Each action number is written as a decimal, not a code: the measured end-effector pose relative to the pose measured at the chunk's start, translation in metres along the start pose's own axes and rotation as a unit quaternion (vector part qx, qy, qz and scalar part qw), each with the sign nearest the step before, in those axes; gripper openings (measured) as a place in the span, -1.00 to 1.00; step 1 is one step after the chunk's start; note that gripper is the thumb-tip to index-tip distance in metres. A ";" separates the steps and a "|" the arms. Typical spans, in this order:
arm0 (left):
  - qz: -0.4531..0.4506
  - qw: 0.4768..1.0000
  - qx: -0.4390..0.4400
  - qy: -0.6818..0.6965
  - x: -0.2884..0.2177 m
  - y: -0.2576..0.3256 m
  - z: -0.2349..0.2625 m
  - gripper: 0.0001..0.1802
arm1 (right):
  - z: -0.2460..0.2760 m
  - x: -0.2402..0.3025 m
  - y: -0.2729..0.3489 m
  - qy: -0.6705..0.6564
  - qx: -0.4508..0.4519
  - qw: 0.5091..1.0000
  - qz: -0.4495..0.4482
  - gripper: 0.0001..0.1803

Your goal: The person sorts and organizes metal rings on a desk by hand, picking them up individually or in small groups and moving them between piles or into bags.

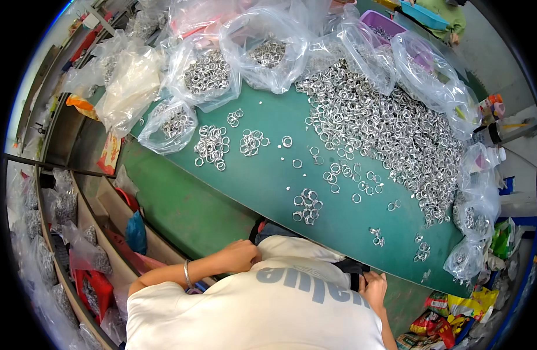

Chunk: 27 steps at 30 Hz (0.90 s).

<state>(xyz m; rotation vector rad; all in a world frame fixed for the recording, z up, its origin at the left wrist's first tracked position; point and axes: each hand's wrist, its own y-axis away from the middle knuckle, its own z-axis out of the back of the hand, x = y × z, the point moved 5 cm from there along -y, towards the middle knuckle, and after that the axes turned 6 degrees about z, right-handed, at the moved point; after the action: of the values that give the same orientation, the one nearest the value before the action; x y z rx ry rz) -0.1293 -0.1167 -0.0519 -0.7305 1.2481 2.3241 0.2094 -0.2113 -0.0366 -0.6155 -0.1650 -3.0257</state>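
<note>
Both grips are off the worktop: your left hand point(239, 256) is curled into a fist beside your white printed shirt point(303, 315), and your right hand point(373, 288) has bent fingers at the dark cloth point(351, 268) by your hip. Whether either grip is clamped on anything, you cannot tell from this view. Raising the right arm carelessly could knock the small cluster of silver metal rings point(377, 237) off the near edge of the green worktop point(251, 181); a brushing forearm would be the cause. Your left elbow juts out to the left, forearm angled inward; your right arm runs down along your side, wrist bent inward.

Farther in, another loose ring group point(308, 207) lies near the middle. The broad heap of silver rings point(391, 125) fills the far right; it could slide into these groups if nudged. Clear plastic bags point(213, 102) line the far edge.
</note>
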 end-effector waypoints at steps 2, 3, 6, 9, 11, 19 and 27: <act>-0.003 1.000 -0.014 0.009 -0.004 0.000 0.000 -0.86 | -0.005 -0.011 -0.002 0.029 0.041 0.999 0.001 -0.88; -0.002 1.000 -0.016 0.009 -0.004 -0.004 -0.002 -0.86 | -0.008 -0.015 -0.001 0.043 0.063 0.997 0.000 -0.87; 0.007 1.000 -0.010 0.004 -0.005 -0.007 -0.004 -0.85 | -0.007 -0.018 0.003 0.030 0.080 0.996 -0.001 -0.87; 0.016 1.000 0.006 0.003 -0.005 -0.010 -0.007 -0.85 | -0.010 -0.024 0.004 0.028 0.106 0.994 0.009 -0.86; 0.013 1.000 0.023 0.018 -0.005 -0.011 -0.008 -0.85 | -0.012 -0.025 0.005 0.033 0.135 0.990 0.005 -0.85; -0.022 0.997 0.078 -0.015 -0.017 -0.019 0.006 -0.84 | -0.013 -0.026 0.005 0.094 0.293 0.951 -0.042 -0.74; -0.094 0.985 -0.135 0.055 -0.046 -0.022 0.064 -0.89 | 0.051 0.051 -0.105 -0.127 0.196 0.971 0.050 -0.83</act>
<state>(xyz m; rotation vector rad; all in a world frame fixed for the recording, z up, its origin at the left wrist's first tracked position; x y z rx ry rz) -0.0972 -0.0558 -0.0078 -1.0317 0.8701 2.3443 0.1754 -0.1022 0.0201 -0.9284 -0.6961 -2.6907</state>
